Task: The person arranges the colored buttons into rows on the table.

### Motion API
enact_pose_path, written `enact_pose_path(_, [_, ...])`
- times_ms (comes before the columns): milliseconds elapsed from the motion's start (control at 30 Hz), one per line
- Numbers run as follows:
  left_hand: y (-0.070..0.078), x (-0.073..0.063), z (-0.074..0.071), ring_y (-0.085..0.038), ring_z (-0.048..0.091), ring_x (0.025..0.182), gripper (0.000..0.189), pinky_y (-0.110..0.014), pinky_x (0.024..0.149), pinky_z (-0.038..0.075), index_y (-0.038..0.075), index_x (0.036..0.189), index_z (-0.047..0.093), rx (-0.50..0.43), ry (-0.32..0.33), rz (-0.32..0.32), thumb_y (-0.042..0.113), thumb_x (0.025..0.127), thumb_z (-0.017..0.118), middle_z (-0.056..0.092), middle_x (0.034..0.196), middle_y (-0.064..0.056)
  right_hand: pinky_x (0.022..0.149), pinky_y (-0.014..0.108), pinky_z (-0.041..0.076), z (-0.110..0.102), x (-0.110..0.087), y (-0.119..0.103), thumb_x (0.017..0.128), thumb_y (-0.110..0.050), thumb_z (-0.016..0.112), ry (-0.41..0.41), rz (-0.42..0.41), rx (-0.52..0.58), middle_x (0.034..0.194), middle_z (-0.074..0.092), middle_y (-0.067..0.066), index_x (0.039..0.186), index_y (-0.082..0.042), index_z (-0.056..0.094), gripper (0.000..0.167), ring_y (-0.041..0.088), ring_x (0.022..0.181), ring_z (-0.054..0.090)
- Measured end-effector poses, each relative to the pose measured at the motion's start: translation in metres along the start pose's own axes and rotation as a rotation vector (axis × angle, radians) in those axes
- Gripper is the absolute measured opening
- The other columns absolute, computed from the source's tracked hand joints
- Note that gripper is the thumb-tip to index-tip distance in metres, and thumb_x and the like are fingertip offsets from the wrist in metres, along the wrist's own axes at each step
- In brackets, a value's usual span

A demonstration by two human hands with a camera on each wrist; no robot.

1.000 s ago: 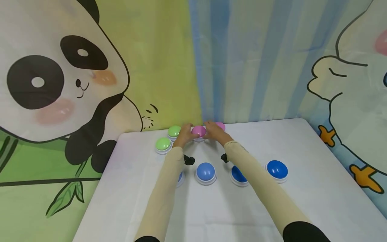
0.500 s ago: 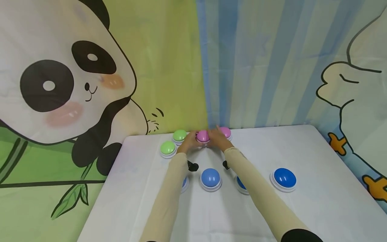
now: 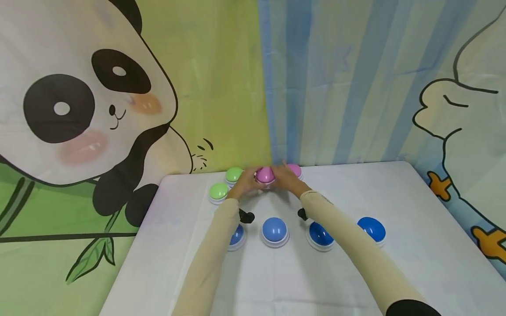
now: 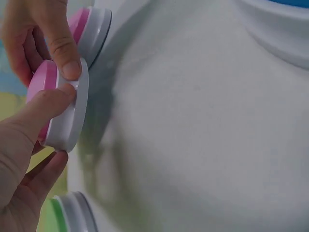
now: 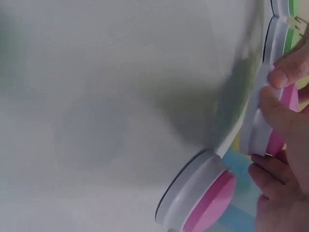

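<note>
Both hands hold a pink dome push button point(image 3: 265, 174) with a white base, near the far edge of the table. My left hand point(image 3: 244, 182) grips its left side, and my right hand point(image 3: 288, 179) grips its right. In the left wrist view, both thumbs press side by side on the white base point(image 4: 63, 128), while the fingers reach round behind and below it. The right wrist view gives the same grip on the base point(image 5: 256, 128) from the other side. A second pink button point(image 3: 295, 170) stands just behind my right hand.
Two green buttons point(image 3: 218, 191) sit left of my left hand. Nearer me is a row of several blue buttons point(image 3: 274, 229), partly covered by the sleeves. The white table point(image 3: 427, 245) meets a cartoon-printed backdrop point(image 3: 316, 87) at the far edge.
Both hands stay around the pink button. The forearms have spread slightly outward, so more of the two middle-row blue buttons beside the sleeves shows. The head view has shifted a little.
</note>
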State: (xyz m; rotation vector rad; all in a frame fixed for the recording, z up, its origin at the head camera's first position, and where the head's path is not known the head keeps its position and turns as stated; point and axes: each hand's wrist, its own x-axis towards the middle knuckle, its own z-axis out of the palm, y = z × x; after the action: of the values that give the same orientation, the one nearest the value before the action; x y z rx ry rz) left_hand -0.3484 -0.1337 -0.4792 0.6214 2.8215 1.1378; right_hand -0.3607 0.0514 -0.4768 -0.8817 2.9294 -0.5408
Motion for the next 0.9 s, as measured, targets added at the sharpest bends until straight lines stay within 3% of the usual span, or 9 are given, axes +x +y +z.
enact_pose_path(167, [0.002,-0.008,-0.012,-0.031,0.06,0.117,0.069,-0.039,0.099,0.051,-0.001,0.136,0.051,0.022,-0.022,0.115,0.012,0.076,0.082,0.059,0.133,-0.02,0.11,0.049,0.041,-0.004,-0.018,-0.004,0.083,-0.018,0.077,0.076,-0.025,0.263,0.136,0.053,0.026,0.138,0.007,0.043,0.07,0.038,0.129,0.05])
enact_pose_path(300, [0.008,-0.017,-0.017,-0.029,0.062,0.112,0.07,-0.037,0.094,0.054,0.001,0.136,0.053,0.028,-0.041,0.14,0.016,0.075,0.083,0.06,0.131,-0.018,0.103,0.047,0.048,-0.008,-0.032,-0.006,0.08,-0.017,0.079,0.117,-0.034,0.4,0.131,0.055,0.026,0.137,0.009,0.044,0.072,0.037,0.122,0.054])
enact_pose_path(500, [0.018,-0.029,-0.013,-0.024,0.059,0.111,0.073,-0.032,0.093,0.054,0.007,0.139,0.05,0.053,-0.044,0.101,0.024,0.077,0.083,0.057,0.13,-0.014,0.099,0.045,0.052,-0.009,-0.05,-0.008,0.078,-0.015,0.081,0.15,-0.025,0.459,0.129,0.056,0.024,0.136,0.007,0.046,0.072,0.036,0.117,0.057])
enact_pose_path(667, [0.027,-0.037,-0.008,-0.022,0.059,0.109,0.073,-0.032,0.094,0.054,0.01,0.139,0.051,0.074,-0.03,0.077,0.026,0.075,0.084,0.059,0.127,-0.012,0.097,0.044,0.053,-0.011,-0.064,-0.009,0.078,-0.019,0.082,0.161,-0.027,0.442,0.126,0.055,0.022,0.135,0.005,0.048,0.07,0.033,0.115,0.058])
enact_pose_path(900, [0.046,-0.061,-0.002,-0.02,0.062,0.102,0.073,-0.03,0.09,0.055,0.01,0.136,0.054,0.072,-0.014,0.118,0.028,0.073,0.086,0.061,0.12,-0.011,0.094,0.044,0.055,-0.015,-0.096,-0.017,0.076,-0.026,0.083,0.163,-0.037,0.425,0.126,0.056,0.017,0.136,-0.001,0.048,0.073,0.029,0.112,0.058])
